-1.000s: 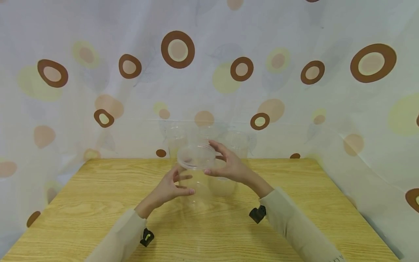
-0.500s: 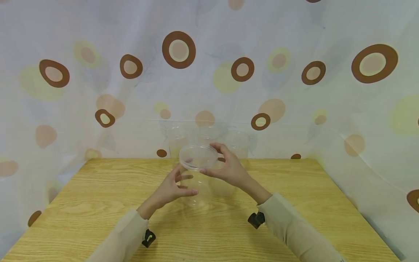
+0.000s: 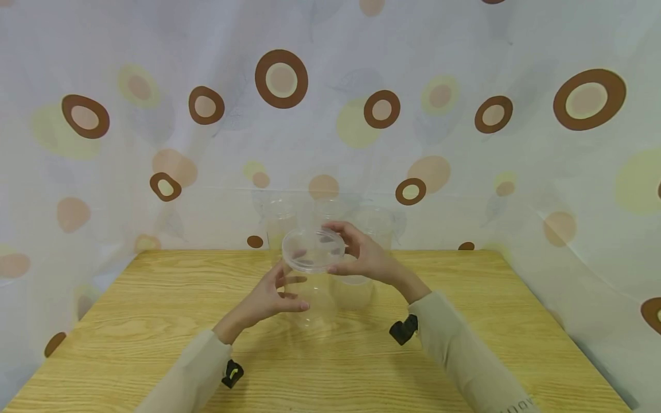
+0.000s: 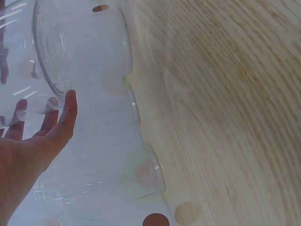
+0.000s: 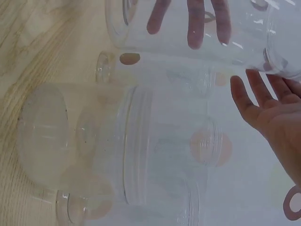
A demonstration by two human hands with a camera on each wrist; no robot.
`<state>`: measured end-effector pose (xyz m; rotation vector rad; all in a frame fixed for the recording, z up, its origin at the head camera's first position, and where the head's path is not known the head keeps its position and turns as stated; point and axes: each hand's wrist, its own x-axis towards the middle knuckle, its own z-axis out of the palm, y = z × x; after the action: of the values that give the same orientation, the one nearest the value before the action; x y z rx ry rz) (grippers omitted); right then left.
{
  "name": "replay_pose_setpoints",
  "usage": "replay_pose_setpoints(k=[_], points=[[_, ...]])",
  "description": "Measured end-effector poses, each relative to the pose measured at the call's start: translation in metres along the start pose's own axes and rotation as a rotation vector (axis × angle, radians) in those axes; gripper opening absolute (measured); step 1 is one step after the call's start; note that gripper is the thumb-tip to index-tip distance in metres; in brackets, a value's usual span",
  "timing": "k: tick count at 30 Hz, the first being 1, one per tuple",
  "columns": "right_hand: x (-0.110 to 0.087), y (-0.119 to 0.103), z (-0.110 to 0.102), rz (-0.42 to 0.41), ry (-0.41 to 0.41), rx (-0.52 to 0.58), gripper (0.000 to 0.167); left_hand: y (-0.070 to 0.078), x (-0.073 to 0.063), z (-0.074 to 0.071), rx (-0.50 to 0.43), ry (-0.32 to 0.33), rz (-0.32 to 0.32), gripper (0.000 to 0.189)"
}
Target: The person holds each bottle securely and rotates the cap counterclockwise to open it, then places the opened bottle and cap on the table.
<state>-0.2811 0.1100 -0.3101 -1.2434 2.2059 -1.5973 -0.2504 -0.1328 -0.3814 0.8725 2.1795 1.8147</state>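
A large clear plastic jar [image 3: 312,304] stands upright in the middle, with a round clear lid [image 3: 312,250] at its top. My left hand [image 3: 267,297] grips the jar's body from the left, thumb in front and fingers around the far side. Through the clear wall its fingers show in the right wrist view. At the lid's right edge my right hand [image 3: 365,258] holds the rim, thumb at the near side and fingers at the far side. The right wrist view shows the right hand [image 5: 277,117] with bent fingers at the jar's top end.
Just right of the held jar stands a cloudier jar [image 3: 353,295] with a lid. More clear jars, one at left [image 3: 280,221] and one at right [image 3: 379,223], stand behind near the back edge of the wooden table [image 3: 170,310]. A patterned curtain [image 3: 330,149] hangs behind.
My right hand's thumb and fingers have shifted slightly along the lid's rim, the thumb left and then back right. The left hand keeps its grip, and the jar stays almost in place.
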Motion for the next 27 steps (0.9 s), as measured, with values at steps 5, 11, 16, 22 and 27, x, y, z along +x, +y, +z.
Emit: replay_pose_setpoints(k=[5, 11, 16, 22, 27], points=[[0.001, 0.002, -0.009, -0.007, -0.124, 0.095, 0.076, -0.001, 0.0, 0.0, -0.012, -0.03, -0.012, 0.094], [-0.001, 0.001, -0.011, 0.012, -0.14, 0.086, 0.08, -0.002, 0.001, 0.001, -0.006, -0.029, -0.01, 0.093], [-0.006, -0.003, -0.009, 0.007, -0.077, 0.001, 0.083, -0.002, 0.001, 0.002, 0.018, -0.005, 0.013, 0.091], [-0.011, -0.01, 0.005, -0.019, 0.11, -0.117, 0.085, -0.002, 0.002, 0.003, 0.022, 0.043, 0.014, 0.091], [-0.013, -0.015, 0.023, 0.011, 0.246, -0.22, 0.089, 0.0, 0.002, 0.004, 0.031, 0.072, 0.003, 0.093]])
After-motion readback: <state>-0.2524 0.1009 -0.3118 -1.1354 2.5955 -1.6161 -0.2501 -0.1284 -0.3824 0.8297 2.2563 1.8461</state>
